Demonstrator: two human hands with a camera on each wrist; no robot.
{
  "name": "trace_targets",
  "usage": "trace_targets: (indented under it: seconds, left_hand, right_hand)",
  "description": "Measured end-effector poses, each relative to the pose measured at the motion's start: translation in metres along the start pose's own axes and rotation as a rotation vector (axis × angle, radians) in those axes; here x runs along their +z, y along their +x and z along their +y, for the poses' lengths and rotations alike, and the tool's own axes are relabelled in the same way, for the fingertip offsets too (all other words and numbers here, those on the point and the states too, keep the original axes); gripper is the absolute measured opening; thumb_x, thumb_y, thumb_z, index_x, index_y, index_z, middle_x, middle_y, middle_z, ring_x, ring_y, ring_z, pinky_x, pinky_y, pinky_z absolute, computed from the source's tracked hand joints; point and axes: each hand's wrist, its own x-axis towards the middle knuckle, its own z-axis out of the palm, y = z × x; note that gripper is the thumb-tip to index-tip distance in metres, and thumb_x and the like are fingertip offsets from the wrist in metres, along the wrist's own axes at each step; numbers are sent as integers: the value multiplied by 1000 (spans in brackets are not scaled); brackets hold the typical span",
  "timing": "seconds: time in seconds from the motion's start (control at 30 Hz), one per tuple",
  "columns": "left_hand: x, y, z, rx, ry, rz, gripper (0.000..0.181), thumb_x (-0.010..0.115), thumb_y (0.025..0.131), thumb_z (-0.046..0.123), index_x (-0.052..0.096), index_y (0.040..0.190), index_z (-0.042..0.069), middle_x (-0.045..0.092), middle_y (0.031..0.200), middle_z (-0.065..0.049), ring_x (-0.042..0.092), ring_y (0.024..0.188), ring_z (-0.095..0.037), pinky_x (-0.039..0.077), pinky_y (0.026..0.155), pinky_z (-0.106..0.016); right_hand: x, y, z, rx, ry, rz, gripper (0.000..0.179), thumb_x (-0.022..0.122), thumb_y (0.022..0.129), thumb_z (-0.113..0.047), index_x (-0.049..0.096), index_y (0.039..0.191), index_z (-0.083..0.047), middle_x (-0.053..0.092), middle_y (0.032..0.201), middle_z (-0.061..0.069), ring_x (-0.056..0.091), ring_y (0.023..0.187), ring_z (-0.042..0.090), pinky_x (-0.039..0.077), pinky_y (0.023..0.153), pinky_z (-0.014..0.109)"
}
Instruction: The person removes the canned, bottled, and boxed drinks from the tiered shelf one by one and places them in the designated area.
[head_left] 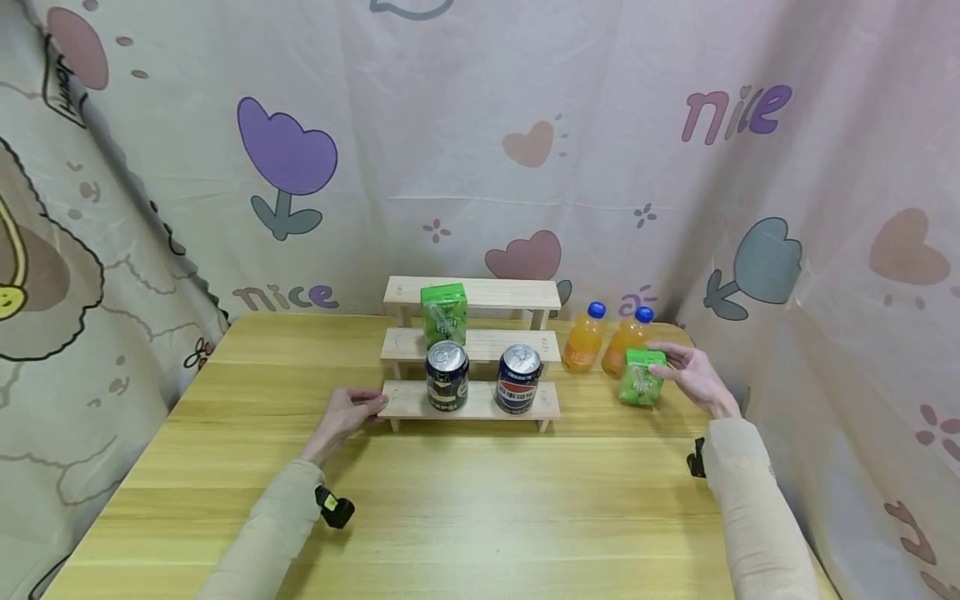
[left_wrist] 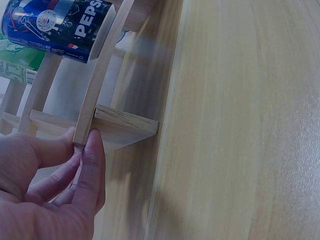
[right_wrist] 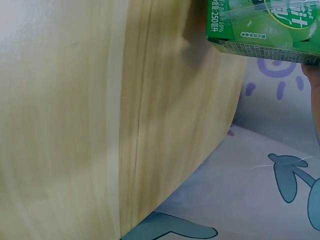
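Observation:
A three-tier wooden shelf (head_left: pixel 482 404) stands at the table's back. My left hand (head_left: pixel 347 417) pinches the left end of its lowest board between thumb and fingers, as the left wrist view also shows. My right hand (head_left: pixel 697 379) holds a green juice box (head_left: pixel 640 382) between thumb and fingers, to the right of the shelf. In the right wrist view, the juice box (right_wrist: pixel 270 30) fills the upper right corner and hides most of that hand. Two dark blue Pepsi cans (head_left: pixel 447 379) (head_left: pixel 517 382) stand on the lowest board. Another green juice box (head_left: pixel 444 312) is upright on the middle board.
Two orange drink bottles with blue caps (head_left: pixel 584 340) (head_left: pixel 627 337) stand between the shelf and my right hand. A patterned curtain (head_left: pixel 420 150) hangs close behind the wooden table (head_left: pixel 495 508) and along both sides.

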Motion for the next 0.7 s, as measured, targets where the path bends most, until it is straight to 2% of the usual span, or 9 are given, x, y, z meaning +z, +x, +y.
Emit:
trace_targets:
  seconds: [0.1, 0.3, 0.53, 0.7]
  left_hand:
    - [0, 0, 0, -2, 4, 8, 40, 62, 99, 4, 53, 130, -20, 64, 123, -33, 68, 78, -5, 65, 76, -23]
    - [0, 0, -1, -12, -6, 11, 40, 62, 99, 6, 54, 130, -19, 68, 118, -28, 67, 79, -5, 65, 77, -23]
    - [-1, -1, -1, -1, -9, -5, 43, 62, 100, 6, 51, 131, -21, 64, 123, -35, 68, 79, -5, 65, 78, -25]
    - [-1, 1, -1, -12, -11, 1, 43, 62, 100, 7, 52, 131, -20, 65, 122, -31, 68, 80, -4, 65, 77, -23]
  right_hand:
    - [0, -1, 2, 3, -7, -3, 61, 69, 97, -17, 42, 146, 8, 58, 121, -20, 54, 104, -13, 49, 91, 3]
    - [-4, -5, 6, -11, 29, -53, 61, 65, 98, -13, 37, 146, 12, 60, 110, -28, 57, 104, -12, 50, 91, 4]
    - [-10, -11, 9, -39, 31, -98, 60, 60, 101, -11, 32, 147, 15, 59, 111, -28, 56, 105, -12, 48, 92, 3]
    - [-9, -11, 9, -26, 49, -103, 59, 59, 102, -11, 32, 148, 13, 59, 112, -26, 56, 105, -9, 49, 92, 5]
